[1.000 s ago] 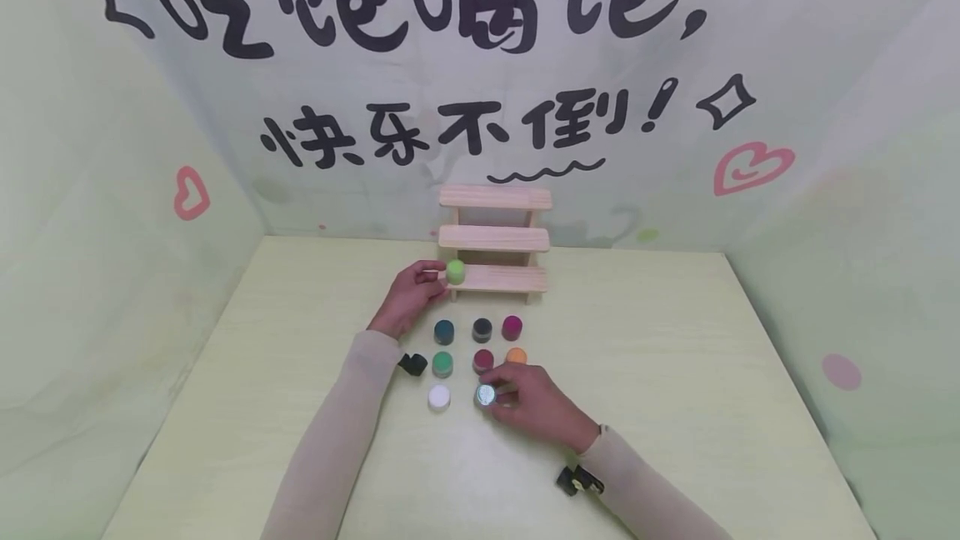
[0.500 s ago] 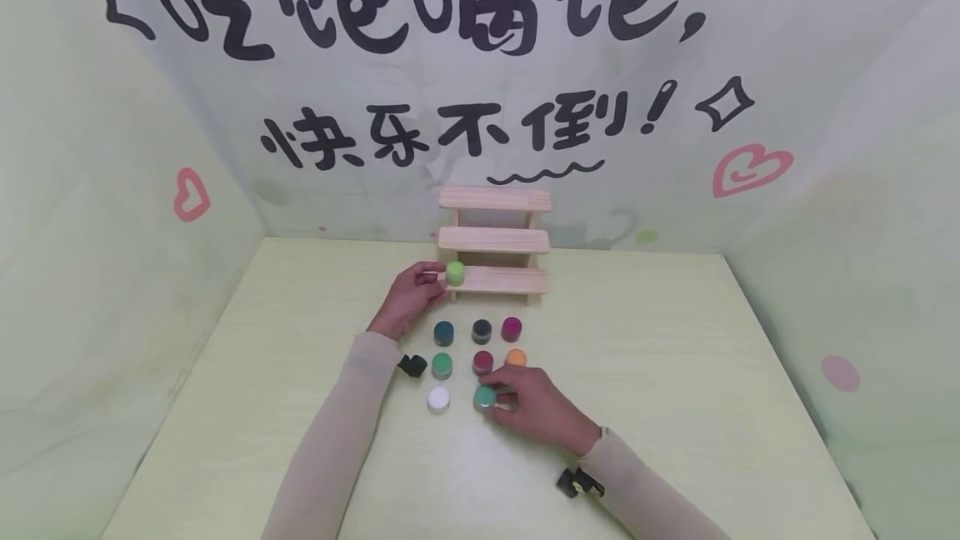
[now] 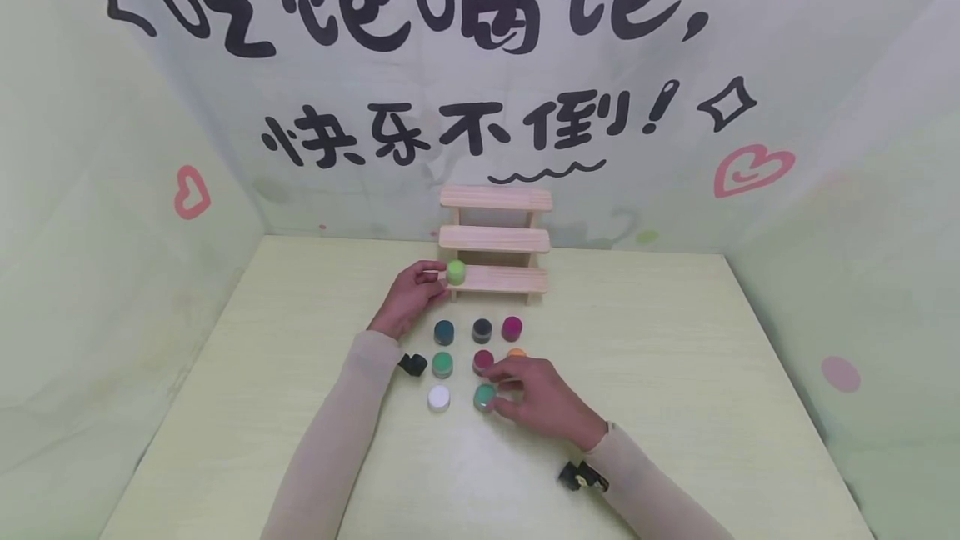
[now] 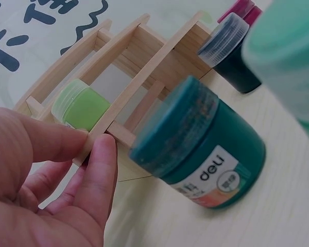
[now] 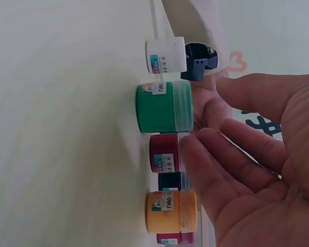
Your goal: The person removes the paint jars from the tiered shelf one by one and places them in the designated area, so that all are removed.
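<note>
My left hand point(image 3: 411, 298) is at the left end of the wooden three-step stand point(image 3: 495, 237). Its fingertips pinch the end of the lowest shelf, right beside a lime green paint jar point(image 4: 82, 104) standing there. My right hand point(image 3: 546, 398) hovers at the right of a green paint jar point(image 5: 157, 108), its fingers spread and relaxed with nothing between them. That jar stands upright on the table in the front row. A dark red paint jar point(image 5: 165, 153) stands just behind it, close to my right fingertips.
Other paint jars stand in rows before the stand: white point(image 3: 438, 397), green point(image 3: 442, 364), teal point(image 3: 444, 332), black point(image 3: 482, 330), magenta point(image 3: 512, 327) and orange point(image 5: 171, 212), the last partly hidden by my right hand in the head view. A printed cloth point(image 3: 360, 198) rises behind the table.
My right hand has let go of the green paint jar and drawn slightly right. The jar's lid, bright with glare a second ago, now shows green. My left hand stays put.
</note>
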Demonstrator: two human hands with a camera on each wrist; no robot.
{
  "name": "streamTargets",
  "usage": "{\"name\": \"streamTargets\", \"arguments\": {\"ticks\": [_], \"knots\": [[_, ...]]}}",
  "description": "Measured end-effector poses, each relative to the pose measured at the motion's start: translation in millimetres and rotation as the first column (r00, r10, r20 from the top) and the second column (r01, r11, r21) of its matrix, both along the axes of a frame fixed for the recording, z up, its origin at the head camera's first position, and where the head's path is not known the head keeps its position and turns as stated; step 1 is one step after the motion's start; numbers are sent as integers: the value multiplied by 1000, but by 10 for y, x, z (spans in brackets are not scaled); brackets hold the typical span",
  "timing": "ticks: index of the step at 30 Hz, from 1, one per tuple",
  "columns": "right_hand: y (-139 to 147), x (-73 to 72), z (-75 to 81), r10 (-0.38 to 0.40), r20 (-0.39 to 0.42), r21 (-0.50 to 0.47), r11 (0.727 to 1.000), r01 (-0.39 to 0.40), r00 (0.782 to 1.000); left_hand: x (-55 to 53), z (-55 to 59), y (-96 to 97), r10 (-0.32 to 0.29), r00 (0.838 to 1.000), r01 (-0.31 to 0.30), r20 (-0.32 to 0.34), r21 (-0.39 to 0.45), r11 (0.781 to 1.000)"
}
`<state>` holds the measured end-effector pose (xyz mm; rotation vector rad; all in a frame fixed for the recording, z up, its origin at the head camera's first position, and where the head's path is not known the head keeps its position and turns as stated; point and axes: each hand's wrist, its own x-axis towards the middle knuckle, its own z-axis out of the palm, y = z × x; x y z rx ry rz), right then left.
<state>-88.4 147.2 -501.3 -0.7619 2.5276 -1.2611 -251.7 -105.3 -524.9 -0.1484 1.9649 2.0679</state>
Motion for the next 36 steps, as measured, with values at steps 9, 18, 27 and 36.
{"name": "streamTargets", "arguments": {"ticks": [9, 18, 27, 36], "knots": [[12, -93, 50, 14, -2, -65, 998, -14, 1000, 1, -6, -10, 6, 1000, -6, 5, 2, 1000], [-24, -253, 139, -57, -53, -77, 996, 52, 997, -3, -30, 7, 13, 1000, -14, 9, 15, 1000], [-64, -432, 145, -127, 6, -79, 989, 127, 992, 13, -19, 36, 19, 1000, -19, 6, 16, 1000], [-113, -662, 211, -211, 48, -69, 974, 214, 976, -6, -30, 16, 21, 1000, -21, 5, 11, 1000]]}}
